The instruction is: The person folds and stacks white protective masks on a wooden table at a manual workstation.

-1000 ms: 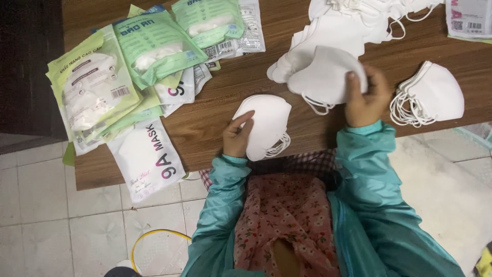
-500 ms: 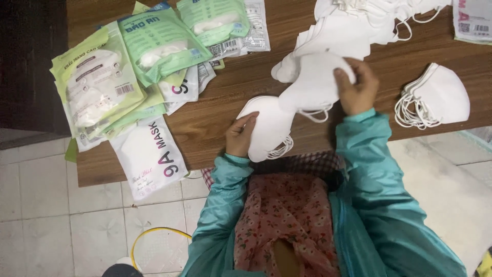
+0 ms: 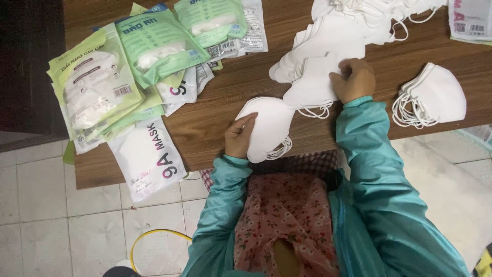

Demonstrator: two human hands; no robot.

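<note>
**Two Hands on White Masks at a Wooden Table**

A white, cup-shaped fabric face mask (image 3: pixel 269 128) lay near the front edge of the brown wooden table (image 3: pixel 220 110), gripped at its left rim by the left hand (image 3: pixel 239 137), fingers curled around it. The right hand (image 3: pixel 353 79) pinched another folded white mask (image 3: pixel 310 87) at the edge of a loose heap of white masks (image 3: pixel 338 31). A small stack of white masks with ear loops (image 3: pixel 433 97) sat to the right. Green and white plastic mask packets (image 3: pixel 128 77) covered the table's left side.
</note>
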